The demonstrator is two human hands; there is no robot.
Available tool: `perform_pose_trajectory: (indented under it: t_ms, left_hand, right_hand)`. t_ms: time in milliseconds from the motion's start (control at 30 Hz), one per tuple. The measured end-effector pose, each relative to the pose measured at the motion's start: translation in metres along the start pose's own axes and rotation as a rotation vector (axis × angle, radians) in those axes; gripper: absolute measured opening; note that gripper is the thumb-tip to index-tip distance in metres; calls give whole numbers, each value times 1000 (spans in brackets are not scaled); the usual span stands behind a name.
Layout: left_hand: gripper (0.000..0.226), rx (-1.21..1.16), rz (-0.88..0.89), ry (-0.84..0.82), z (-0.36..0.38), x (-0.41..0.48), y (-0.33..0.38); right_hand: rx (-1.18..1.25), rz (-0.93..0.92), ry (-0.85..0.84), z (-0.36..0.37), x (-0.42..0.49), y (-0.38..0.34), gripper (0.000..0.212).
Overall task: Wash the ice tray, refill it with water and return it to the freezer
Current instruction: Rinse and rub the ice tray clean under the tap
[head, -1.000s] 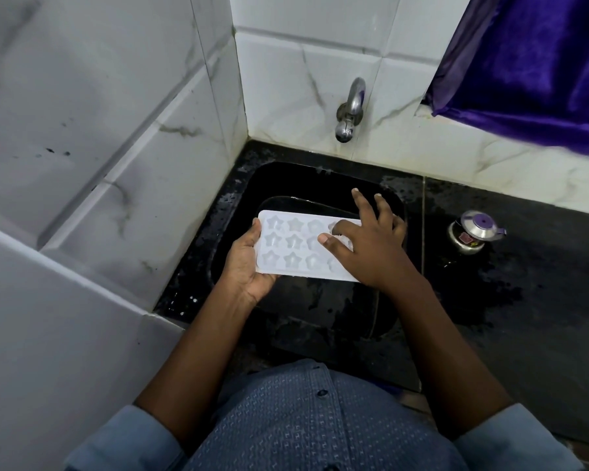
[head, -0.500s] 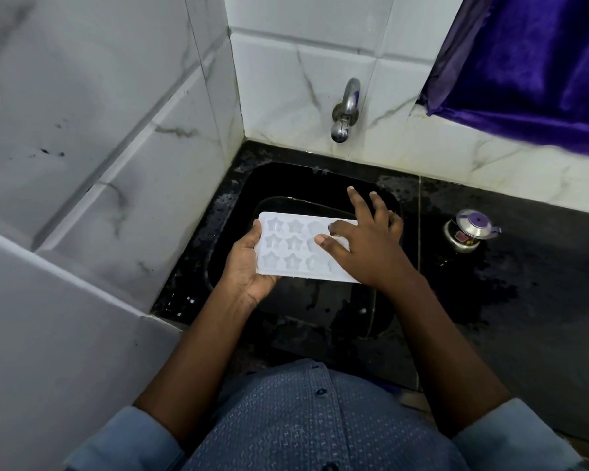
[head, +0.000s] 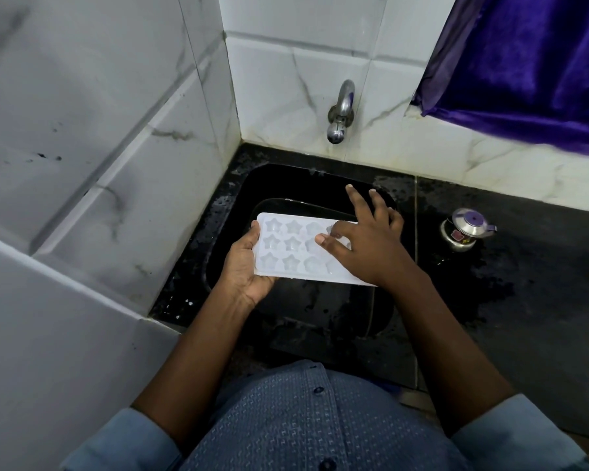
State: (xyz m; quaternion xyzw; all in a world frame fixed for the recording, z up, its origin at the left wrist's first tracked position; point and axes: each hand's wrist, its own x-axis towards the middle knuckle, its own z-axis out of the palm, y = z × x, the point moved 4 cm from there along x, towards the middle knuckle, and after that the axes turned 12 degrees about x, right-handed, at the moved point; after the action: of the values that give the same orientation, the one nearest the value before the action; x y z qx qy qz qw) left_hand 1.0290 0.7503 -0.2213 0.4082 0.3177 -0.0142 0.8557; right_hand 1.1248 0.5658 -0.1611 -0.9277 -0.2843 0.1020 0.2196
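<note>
A white ice tray (head: 291, 246) with star-shaped cells is held flat over the black sink (head: 286, 185). My left hand (head: 245, 266) grips the tray's left end from beneath, thumb on its edge. My right hand (head: 364, 246) lies on the tray's right half with fingers spread, thumb and forefinger pressing into the cells; it hides that end of the tray. A chrome tap (head: 340, 113) juts from the tiled wall above the sink, and no water is seen running from it.
White marble-look tiles close in the left side and the back. A wet black counter (head: 524, 300) extends to the right, with a small steel lidded pot (head: 464, 229) on it. A purple cloth (head: 531, 62) hangs at the upper right.
My right hand's thumb and fingers have shifted slightly leftward over the cells. The tray and my left hand stay in about the same place.
</note>
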Motion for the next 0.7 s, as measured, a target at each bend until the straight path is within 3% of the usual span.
perform_pose_trajectory:
  t_ms: [700]
  left_hand:
    - [57, 2, 20, -15, -6, 5, 7]
  right_hand:
    - [-8, -8, -27, 1, 5, -2, 62]
